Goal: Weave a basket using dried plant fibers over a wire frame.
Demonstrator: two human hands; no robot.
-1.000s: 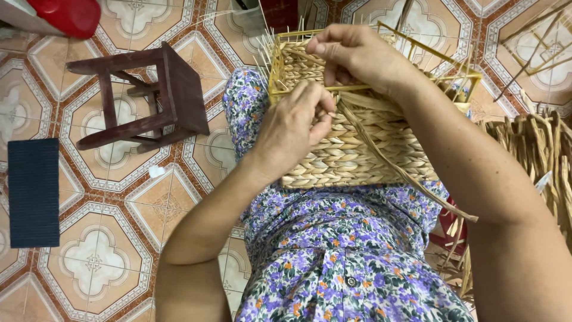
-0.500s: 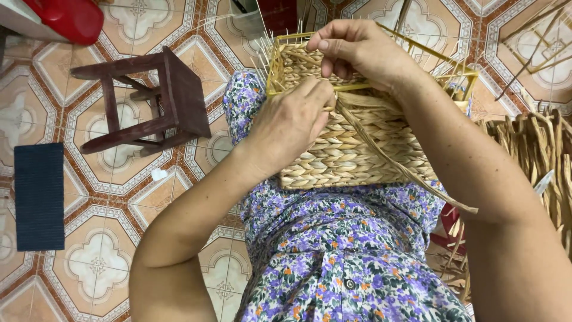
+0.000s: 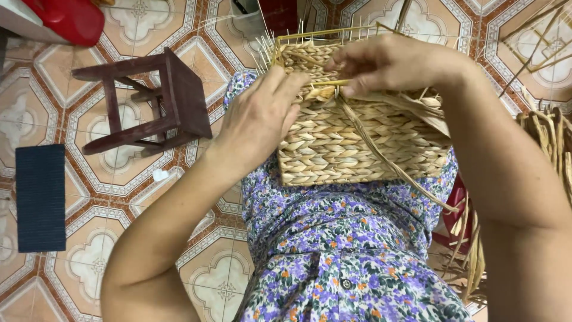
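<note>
A half-woven straw basket [image 3: 351, 143] on a yellow wire frame lies on my lap, over a purple flowered dress [image 3: 333, 256]. My left hand [image 3: 262, 116] presses flat on the basket's left side, fingers at the weaving edge. My right hand [image 3: 387, 62] is closed on a straw strand [image 3: 381, 152] at the top of the woven part; the strand's loose end trails down to the right across the basket.
A dark wooden stool [image 3: 149, 98] lies on its side on the patterned tile floor at left. A dark blue mat [image 3: 40, 197] lies at far left, a red plastic object [image 3: 65, 18] at top left. Bundles of dry straw [image 3: 548, 143] pile at right.
My left hand slid from the upper weaving edge to lie flatter on the basket's left side. My right hand shifted slightly right, still pinching the strand.
</note>
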